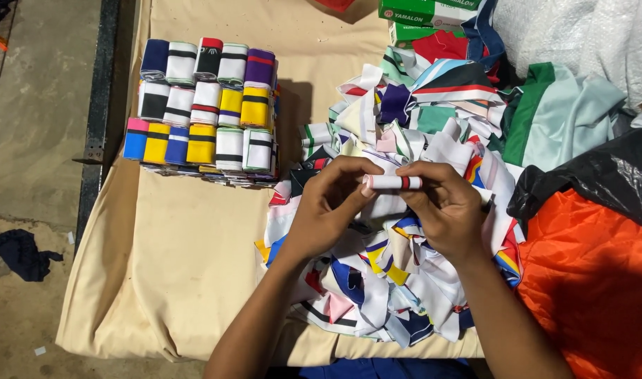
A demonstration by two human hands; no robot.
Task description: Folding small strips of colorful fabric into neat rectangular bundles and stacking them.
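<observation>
Held above the heap of fabric scraps at the tabletop's near right edge: a small rolled cloth strip, white with red and black bands; left hand pinching one end, right hand closed round the other; likely light, soft, prone to unrolling, best gripped at both ends; finished rolls stacked toward the far left corner.

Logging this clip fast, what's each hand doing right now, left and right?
Left hand: closed, pinching one end of the fabric roll.
Right hand: closed, gripping the roll's other end, over the scrap pile.
</observation>
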